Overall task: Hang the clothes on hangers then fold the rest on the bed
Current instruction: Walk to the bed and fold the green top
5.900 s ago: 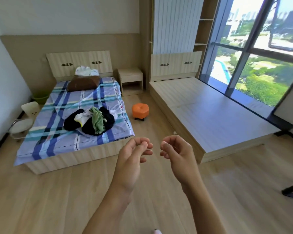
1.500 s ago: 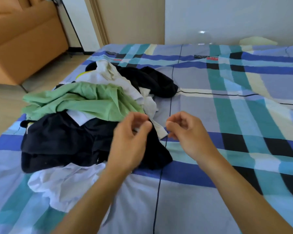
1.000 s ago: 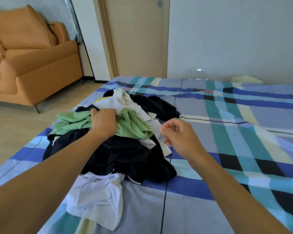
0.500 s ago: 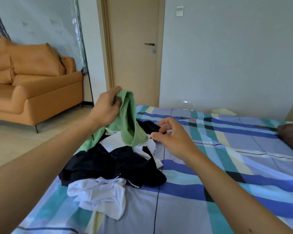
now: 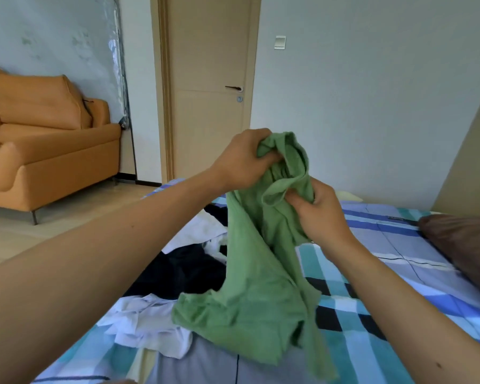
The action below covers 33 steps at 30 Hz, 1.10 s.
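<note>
Left grip (image 5: 241,159), which was the person's left hand, was closed on the bunched top part of the green shirt (image 5: 261,286), and its fingers were curled into the cloth. Right grip (image 5: 319,214), the person's right hand, was just beside it and a little lower. It pinched a rolled edge of the same shirt between the thumb and the fingers. Both forearms reached forward from the bottom corners of the view.

The green shirt was held up in the air above the bed (image 5: 399,245) and hung down from the two grips in long folds. Its lower part was crumpled and wide. Whether this lower part touched the bed, I could not tell.

The other clothes lay in a heap on the bed, to the left of the hanging shirt and partly hidden behind it and behind the left forearm. A black garment (image 5: 183,270) was in the middle of the heap. One white garment (image 5: 150,325) lay on the near side of it, and another white piece (image 5: 203,231) lay on the far side. The bed had a checked sheet in blue, turquoise, black and pale yellow. A brown pillow (image 5: 466,245) lay on the bed at the right edge of the view.

Beyond the bed, an orange sofa (image 5: 39,151) stood on the wooden floor (image 5: 25,231) at the left. A closed door (image 5: 208,51) of light wood with a dark handle (image 5: 233,88) was in the far wall, and a light switch (image 5: 280,42) was on the wall to the right of it.
</note>
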{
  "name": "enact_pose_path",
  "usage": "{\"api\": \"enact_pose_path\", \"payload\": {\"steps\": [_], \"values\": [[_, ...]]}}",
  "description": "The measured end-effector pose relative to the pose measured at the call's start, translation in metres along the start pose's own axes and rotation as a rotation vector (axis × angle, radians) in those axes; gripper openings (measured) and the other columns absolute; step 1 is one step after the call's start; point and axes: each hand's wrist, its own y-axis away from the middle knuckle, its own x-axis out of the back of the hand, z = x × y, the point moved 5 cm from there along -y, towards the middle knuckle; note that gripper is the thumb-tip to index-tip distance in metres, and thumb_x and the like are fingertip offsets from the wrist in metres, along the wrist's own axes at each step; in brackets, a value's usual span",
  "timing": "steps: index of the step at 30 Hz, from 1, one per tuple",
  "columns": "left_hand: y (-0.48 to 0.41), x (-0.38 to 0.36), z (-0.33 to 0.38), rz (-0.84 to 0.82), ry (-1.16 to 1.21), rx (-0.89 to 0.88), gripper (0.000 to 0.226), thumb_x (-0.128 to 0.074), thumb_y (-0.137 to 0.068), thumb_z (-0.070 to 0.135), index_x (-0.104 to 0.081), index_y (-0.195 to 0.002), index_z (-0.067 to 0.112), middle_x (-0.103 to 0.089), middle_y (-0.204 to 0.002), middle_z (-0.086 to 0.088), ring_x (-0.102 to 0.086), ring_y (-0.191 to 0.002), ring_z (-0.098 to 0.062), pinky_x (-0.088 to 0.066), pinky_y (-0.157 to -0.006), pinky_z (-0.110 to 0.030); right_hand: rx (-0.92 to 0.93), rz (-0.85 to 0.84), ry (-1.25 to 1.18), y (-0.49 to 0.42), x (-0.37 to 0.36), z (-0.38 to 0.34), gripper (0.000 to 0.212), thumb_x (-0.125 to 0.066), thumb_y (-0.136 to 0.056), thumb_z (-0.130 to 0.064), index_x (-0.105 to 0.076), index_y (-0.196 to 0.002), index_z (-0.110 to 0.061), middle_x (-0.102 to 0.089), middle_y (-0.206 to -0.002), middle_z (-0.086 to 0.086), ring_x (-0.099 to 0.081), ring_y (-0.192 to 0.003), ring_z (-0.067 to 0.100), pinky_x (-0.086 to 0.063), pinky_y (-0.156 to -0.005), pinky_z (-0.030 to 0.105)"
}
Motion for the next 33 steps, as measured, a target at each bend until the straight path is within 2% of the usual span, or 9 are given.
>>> {"api": "enact_pose_path", "payload": {"steps": [5, 9, 13, 19, 22, 24, 27, 30, 33], "values": [[0.012, -0.036, -0.012, -0.121, 0.164, 0.015, 0.02, -0.076, -0.089, 0.024, -0.067, -0.097, 0.008, -0.072, -0.088, 0.003, -0.068, -0.079, -0.007, -0.054, -0.072, -0.023, -0.023, 0.083, -0.002, -0.001, 0.052, 0.018, 0.026, -0.06, -0.101, -0.022, -0.067, -0.089, 0.0, -0.067, -0.079, 0.017, -0.057, -0.068, 0.017, -0.045, -0.066, 0.033], [0.032, -0.079, -0.037, -0.269, 0.162, 0.121, 0.039, -0.078, -0.077, 0.033, -0.07, -0.109, 0.012, -0.076, -0.101, -0.001, -0.073, -0.096, -0.018, -0.059, -0.086, -0.038, -0.007, 0.1, 0.01, 0.004, 0.079, 0.029, 0.033, -0.058, -0.102, -0.024, -0.06, -0.08, 0.0, -0.054, -0.066, 0.003, -0.048, -0.062, 0.016, -0.038, -0.062, 0.03], [0.058, -0.115, -0.071, -0.36, 0.083, 0.236, 0.018, -0.078, -0.077, 0.026, -0.073, -0.094, 0.021, -0.076, -0.092, 0.004, -0.071, -0.085, -0.01, -0.058, -0.086, -0.042, -0.082, 0.146, -0.068, 0.009, 0.099, 0.046, 0.034, -0.056, -0.103, -0.025, -0.062, -0.082, 0.001, -0.055, -0.068, 0.005, -0.047, -0.064, 0.016, -0.038, -0.065, 0.031], [0.105, -0.153, -0.118, -0.456, -0.045, 0.511, 0.023, -0.071, -0.09, 0.031, -0.076, -0.092, 0.009, -0.077, -0.091, -0.008, -0.074, -0.085, -0.023, -0.059, -0.082, -0.043, -0.155, 0.272, -0.153, 0.009, 0.134, 0.062, 0.037, -0.055, -0.101, -0.026, -0.061, -0.091, 0.009, -0.058, -0.082, 0.016, -0.05, -0.076, 0.023, -0.041, -0.072, 0.038], [0.112, -0.15, -0.121, -0.358, 0.097, 0.592, 0.037, -0.062, -0.089, 0.034, -0.07, -0.092, -0.002, -0.074, -0.087, -0.014, -0.069, -0.075, -0.026, -0.056, -0.08, -0.052, -0.224, 0.336, -0.149, 0.005, 0.156, 0.069, 0.035, -0.054, -0.103, -0.025, -0.067, -0.091, 0.005, -0.066, -0.086, 0.017, -0.058, -0.077, 0.025, -0.049, -0.074, 0.039], [0.099, -0.135, -0.116, -0.191, 0.204, 0.623, 0.028, -0.058, -0.097, 0.026, -0.069, -0.092, 0.001, -0.074, -0.092, -0.016, -0.068, -0.079, -0.026, -0.056, -0.082, -0.051, -0.274, 0.325, -0.077, 0.001, 0.167, 0.071, 0.035, -0.053, -0.104, -0.026, -0.068, -0.082, -0.005, -0.068, -0.083, 0.014, -0.061, -0.072, 0.022, -0.05, -0.07, 0.034], [0.062, -0.098, -0.099, -0.045, 0.141, 0.536, 0.028, -0.051, -0.104, 0.021, -0.066, -0.083, 0.011, -0.069, -0.08, -0.008, -0.064, -0.076, -0.025, -0.052, -0.072, -0.033, -0.295, 0.317, 0.006, -0.007, 0.184, 0.073, 0.035, -0.053, -0.104, -0.032, -0.067, -0.083, -0.008, -0.065, -0.081, 0.017, -0.059, -0.071, 0.025, -0.052, -0.068, 0.04], [0.024, -0.056, -0.067, 0.006, -0.098, 0.257, 0.036, -0.054, -0.101, 0.02, -0.051, -0.067, 0.012, -0.049, -0.062, -0.006, -0.045, -0.062, -0.024, -0.032, -0.057, -0.034, -0.267, 0.334, 0.117, -0.015, 0.202, 0.071, 0.043, -0.055, -0.096, -0.044, -0.068, -0.084, -0.005, -0.064, -0.079, 0.017, -0.058, -0.073, 0.026, -0.053, -0.074, 0.045], [-0.002, -0.031, -0.049, -0.023, -0.291, 0.101, 0.035, -0.054, -0.101, 0.024, -0.053, -0.071, 0.008, -0.053, -0.064, -0.008, -0.05, -0.065, -0.029, -0.036, -0.058, -0.034, -0.257, 0.356, 0.192, -0.023, 0.211, 0.068, 0.045, -0.052, -0.085, -0.053, -0.066, -0.072, -0.013, -0.063, -0.074, 0.014, -0.056, -0.071, 0.025, -0.05, -0.071, 0.043]]}}
